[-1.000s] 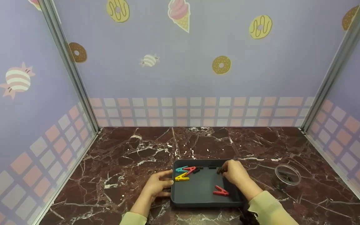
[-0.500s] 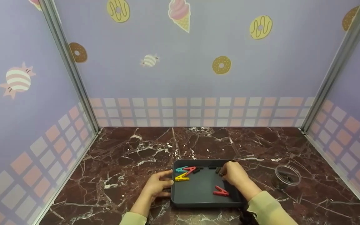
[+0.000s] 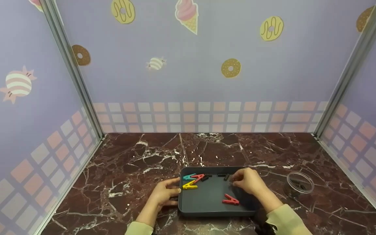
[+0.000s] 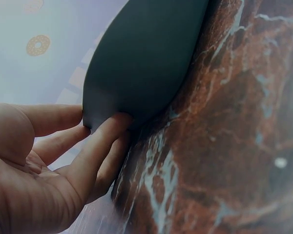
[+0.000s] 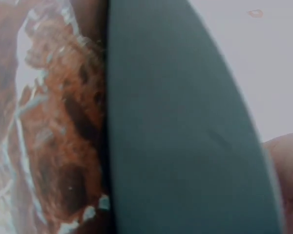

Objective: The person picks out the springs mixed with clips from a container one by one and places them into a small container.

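A dark grey tray [image 3: 207, 202] lies on the table, holding clips and small dark cylindrical pieces. My left hand [image 3: 163, 194] rests against its left side; in the left wrist view, the fingers [image 4: 100, 141] touch the outer wall without curling round it. Over the tray's far right part, my right hand [image 3: 248, 181] pinches a small dark piece, blurred at the fingertips. Just left of them lies another dark cylindrical piece [image 3: 227, 177]. In the right wrist view, the tray's wall [image 5: 176, 122] hides most of the right hand [image 5: 288, 170].
Teal [image 3: 189, 177], red [image 3: 198, 178] and yellow clips [image 3: 190, 185] lie at the tray's left; another red clip [image 3: 230, 199] sits near its front right. Dark pieces [image 3: 221, 175] lie along the back. A clear round jar [image 3: 300, 182] with dark pieces stands right of the tray.
My right hand has drawn slightly right, away from one dark cylindrical piece, which now lies apart from the fingertips. My left hand and the tray have stayed in place.
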The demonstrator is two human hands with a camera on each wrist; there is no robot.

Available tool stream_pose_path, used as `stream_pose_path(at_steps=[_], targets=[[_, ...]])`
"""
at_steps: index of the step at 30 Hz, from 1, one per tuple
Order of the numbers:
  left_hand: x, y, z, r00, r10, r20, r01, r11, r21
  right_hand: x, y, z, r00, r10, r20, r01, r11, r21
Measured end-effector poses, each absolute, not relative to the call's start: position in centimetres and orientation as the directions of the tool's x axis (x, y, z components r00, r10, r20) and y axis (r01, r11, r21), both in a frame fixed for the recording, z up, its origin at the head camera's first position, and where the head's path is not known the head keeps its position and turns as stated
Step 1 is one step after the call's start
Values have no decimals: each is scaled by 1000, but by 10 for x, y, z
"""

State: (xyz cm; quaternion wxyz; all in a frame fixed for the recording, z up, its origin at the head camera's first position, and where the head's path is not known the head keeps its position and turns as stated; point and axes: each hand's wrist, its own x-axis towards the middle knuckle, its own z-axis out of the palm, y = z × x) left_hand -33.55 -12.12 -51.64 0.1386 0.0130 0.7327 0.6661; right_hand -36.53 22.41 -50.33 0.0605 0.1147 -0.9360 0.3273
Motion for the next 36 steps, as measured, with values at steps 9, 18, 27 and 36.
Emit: stream_pose_path(at_steps=[9, 18, 27, 36], targets=[[-336, -120, -515, -962, 193, -191, -174, 104, 979, -361, 249, -497, -943, -266, 200, -323, 588, -742], [-336, -120, -514, -963, 190, -189, -170, 112, 979, -354, 276, -491, -931, -312, 188, -324, 471, -821], [-336, -121, -515, -963, 205, -177, -159, 103, 982, -345, 302, -485, -948, -273, 165, -281, 473, -835], [-334, -121, -514, -962, 202, -184, -168, 93, 981, -339, 327, -480, -958, -256, 131, -240, 457, -857]])
